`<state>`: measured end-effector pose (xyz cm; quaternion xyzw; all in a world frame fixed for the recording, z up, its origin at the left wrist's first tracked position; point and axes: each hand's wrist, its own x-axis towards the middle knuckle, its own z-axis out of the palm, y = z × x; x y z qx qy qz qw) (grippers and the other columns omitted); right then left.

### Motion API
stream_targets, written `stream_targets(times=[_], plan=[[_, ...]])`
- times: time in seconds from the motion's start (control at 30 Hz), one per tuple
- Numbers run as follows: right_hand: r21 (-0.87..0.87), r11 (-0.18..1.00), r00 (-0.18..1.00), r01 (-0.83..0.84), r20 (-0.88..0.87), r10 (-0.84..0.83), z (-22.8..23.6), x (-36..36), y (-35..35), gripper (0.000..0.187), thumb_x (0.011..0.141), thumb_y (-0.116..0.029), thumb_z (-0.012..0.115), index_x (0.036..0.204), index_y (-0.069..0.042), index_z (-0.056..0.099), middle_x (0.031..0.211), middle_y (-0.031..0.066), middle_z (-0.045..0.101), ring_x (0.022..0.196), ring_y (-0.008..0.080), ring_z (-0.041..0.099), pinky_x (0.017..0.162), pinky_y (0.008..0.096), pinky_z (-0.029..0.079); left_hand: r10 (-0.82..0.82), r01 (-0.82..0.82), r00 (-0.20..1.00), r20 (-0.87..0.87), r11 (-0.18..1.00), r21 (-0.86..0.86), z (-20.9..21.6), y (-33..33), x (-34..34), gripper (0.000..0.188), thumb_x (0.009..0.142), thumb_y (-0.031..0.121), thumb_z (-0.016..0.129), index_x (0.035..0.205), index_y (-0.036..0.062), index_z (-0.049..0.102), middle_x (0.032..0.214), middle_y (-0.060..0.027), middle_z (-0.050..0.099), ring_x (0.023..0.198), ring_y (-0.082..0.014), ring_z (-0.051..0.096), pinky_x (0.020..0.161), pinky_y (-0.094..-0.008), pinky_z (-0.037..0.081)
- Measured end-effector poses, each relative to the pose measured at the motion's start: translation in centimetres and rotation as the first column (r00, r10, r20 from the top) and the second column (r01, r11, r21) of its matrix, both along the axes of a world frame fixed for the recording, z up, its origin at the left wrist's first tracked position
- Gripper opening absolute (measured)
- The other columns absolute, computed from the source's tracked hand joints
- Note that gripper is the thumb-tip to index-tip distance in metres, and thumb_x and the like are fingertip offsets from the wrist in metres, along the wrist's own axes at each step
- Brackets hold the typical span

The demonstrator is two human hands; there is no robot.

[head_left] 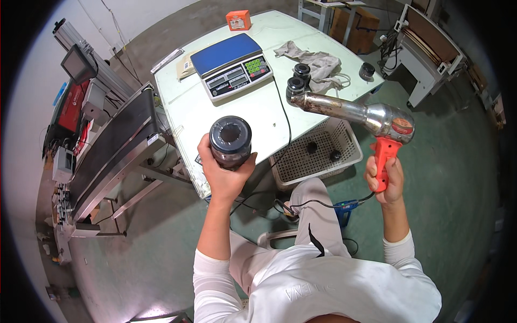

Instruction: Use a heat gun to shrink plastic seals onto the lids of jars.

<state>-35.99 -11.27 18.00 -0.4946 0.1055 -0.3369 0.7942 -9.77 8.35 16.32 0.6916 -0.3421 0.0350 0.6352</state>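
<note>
My left hand (pixel 226 180) is wrapped round a dark jar with a black lid (pixel 231 141), held upright above the near left part of the table. In my right hand (pixel 393 183) is a heat gun (pixel 344 109), gripped by its red handle. Its long metal barrel points left over the table's right edge. Close by the nozzle stand two black-lidded jars (pixel 302 70), the nearer partly covered by the nozzle tip. Another dark jar (pixel 367 70) stands at the table's right corner. A grey cloth (pixel 318 60) lies crumpled behind the pair.
The white table (pixel 183 121) bears a blue-topped weighing scale (pixel 231 59) and an orange box (pixel 238 20). A white plastic basket (pixel 353 153) sits below, with dark items inside. A black conveyor belt (pixel 118 137) runs along the left. The gun's cord (pixel 323 203) crosses my lap.
</note>
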Motion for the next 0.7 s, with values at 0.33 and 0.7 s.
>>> stream_targets(times=[0.33, 0.7], plan=[[-0.077, 0.997, 0.999, -0.019, -0.04, 0.016, -0.1, -0.4, 0.1, 0.058, 0.088, -0.047, 0.05, 0.121, 0.0, 0.038, 0.069, 0.0036, 0.047, 0.041, 0.0077, 0.04, 0.038, 0.0186, 0.032, 0.276, -0.172, 0.638, 0.719, 0.961, -0.216, -0.3, 0.4, 2.7, 0.083, 0.053, 0.007, 0.081, 0.121, 0.0084, 0.035, 0.118, -0.0191, 0.048, 0.106, -0.0331, 0.047, 0.089, -0.0404, 0.038], [-0.069, 0.997, 0.999, -0.018, -0.037, 0.015, -0.3, -0.5, 0.7, 0.058, 0.088, -0.047, 0.051, 0.12, 0.0, 0.037, 0.068, 0.0033, 0.048, 0.04, 0.0075, 0.041, 0.037, 0.0181, 0.031, 0.326, -0.186, 0.53, 0.783, 0.945, -0.268, -1.1, 1.7, 4.2, 0.078, 0.058, 0.009, 0.08, 0.119, 0.0109, 0.032, 0.121, -0.0164, 0.044, 0.109, -0.031, 0.046, 0.092, -0.0393, 0.039]])
